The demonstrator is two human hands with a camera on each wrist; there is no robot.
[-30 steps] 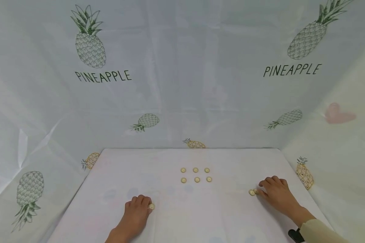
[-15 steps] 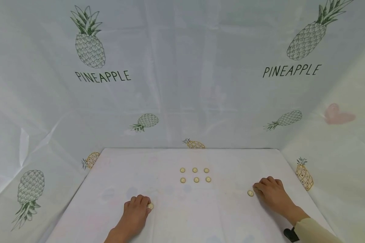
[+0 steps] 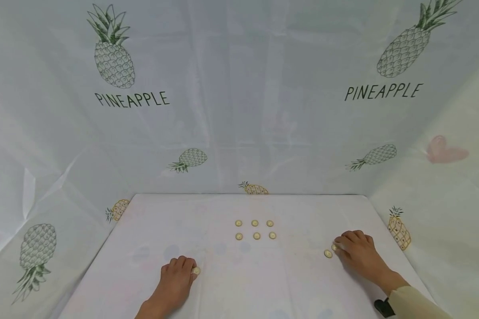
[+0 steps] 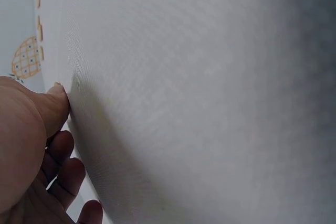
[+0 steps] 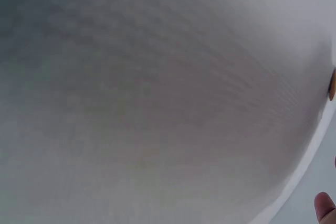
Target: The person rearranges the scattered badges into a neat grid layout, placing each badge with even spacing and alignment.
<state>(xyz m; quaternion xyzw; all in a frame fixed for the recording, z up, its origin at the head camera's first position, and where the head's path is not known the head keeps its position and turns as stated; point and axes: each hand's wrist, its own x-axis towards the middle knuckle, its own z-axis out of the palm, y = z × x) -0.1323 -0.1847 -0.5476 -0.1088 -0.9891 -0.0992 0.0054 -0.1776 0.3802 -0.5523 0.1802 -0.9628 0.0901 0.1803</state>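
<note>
In the head view my left hand (image 3: 173,282) rests low on the left of the table and pinches a pale round disc (image 3: 196,270), which looks like a wooden button, between thumb and fingers. My right hand (image 3: 359,256) is at the right, its thumb and forefinger pinching another such disc (image 3: 334,247). Just to the lower left of it a loose disc (image 3: 328,253) lies flat. The left wrist view shows the left hand's thumb (image 4: 55,103) and curled fingers. Only a fingertip and a brown disc edge (image 5: 333,85) show at the right wrist view's border.
Several matching discs (image 3: 257,236) lie in two rows, three across, near the middle back. The white-covered table (image 3: 243,283) meets a pale cloth wall (image 3: 243,124) printed with pineapples. Cloth also hangs at both sides.
The right fingers closed over the upper right disc, hiding it, and now it shows again at the fingertips, slightly apart from the loose one. The left hand and its disc stay nearly still.
</note>
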